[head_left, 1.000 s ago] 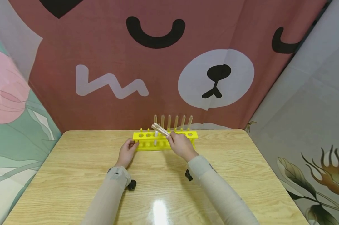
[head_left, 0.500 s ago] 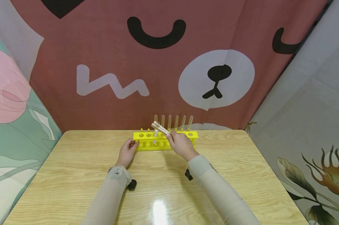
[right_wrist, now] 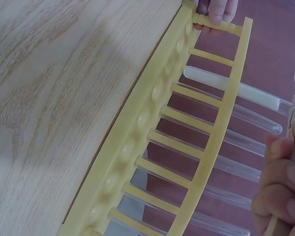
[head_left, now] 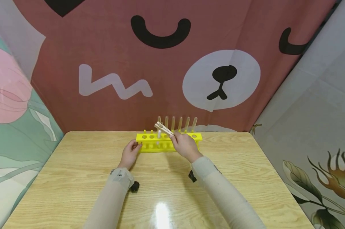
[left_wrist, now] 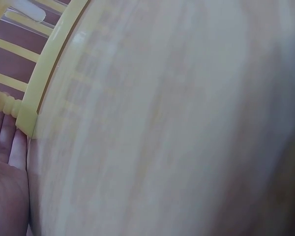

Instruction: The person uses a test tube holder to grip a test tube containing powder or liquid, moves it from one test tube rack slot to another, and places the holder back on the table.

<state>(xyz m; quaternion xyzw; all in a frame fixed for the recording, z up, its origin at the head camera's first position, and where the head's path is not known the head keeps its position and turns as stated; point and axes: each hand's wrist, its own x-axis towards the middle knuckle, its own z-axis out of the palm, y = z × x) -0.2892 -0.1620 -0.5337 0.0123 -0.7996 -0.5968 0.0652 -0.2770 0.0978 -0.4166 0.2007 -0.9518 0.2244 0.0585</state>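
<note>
A yellow test tube rack stands near the back edge of the table. My left hand grips its left end post, thumb and fingers round it in the right wrist view. In my right hand is a wooden test tube clamp, held over the rack and slanting up to the left. Its jaws are at the upper end of a test tube with white contents, which passes upright through a hole of the rack. The rounded bottom of this tube shows just over the rack's base.
Several clear, empty test tubes stand upside down on pegs along the rack's back. Two pegs at the left are bare. Directly behind the table hangs a red-brown curtain. Black wrist cameras hang under both sleeves.
The white-filled test tube has risen slightly in its hole, with less of it showing under the rack's top plate. The left hand keeps its grip on the post.
</note>
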